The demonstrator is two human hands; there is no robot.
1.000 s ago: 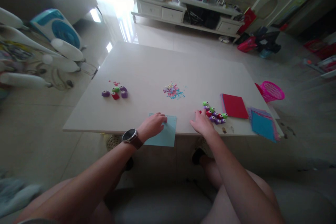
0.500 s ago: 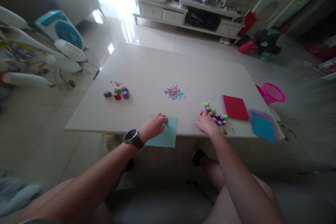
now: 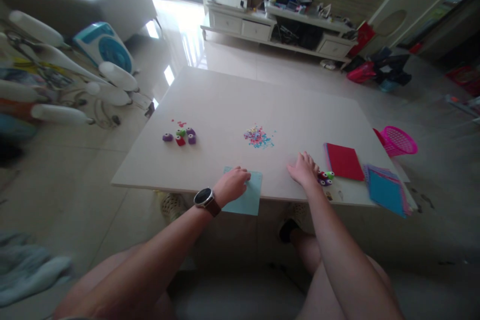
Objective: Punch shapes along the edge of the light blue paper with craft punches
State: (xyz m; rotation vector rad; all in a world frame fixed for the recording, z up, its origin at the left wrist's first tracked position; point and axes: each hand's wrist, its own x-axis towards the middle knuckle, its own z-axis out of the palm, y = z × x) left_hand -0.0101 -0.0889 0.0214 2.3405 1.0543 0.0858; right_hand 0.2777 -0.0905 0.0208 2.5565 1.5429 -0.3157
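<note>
My left hand [image 3: 233,185], a watch on its wrist, is on a light blue sheet of paper [image 3: 248,205] at the table's near edge. Its fingers are curled together at the upper part of the sheet, and the fingertips are partly hidden. My right hand [image 3: 304,167] reaches over a cluster of small craft punches [image 3: 325,178] in purple, red and green, with its fingers apart. The hand covers much of that cluster. Between and beyond both hands lies a heap of tiny coloured paper bits [image 3: 258,136].
More punches [image 3: 180,140] stand at the left of the white table [image 3: 225,95], beside some red paper bits [image 3: 181,124]. To the right lie a red stack of sheets [image 3: 344,161] and a fanned blue stack [image 3: 386,190]. A pink basket [image 3: 400,141] is past the right edge.
My right hand has shifted over the punches, its fingers now reaching forward and hiding more of them. My left hand keeps its place on the paper. The whole view has swung slightly left.
</note>
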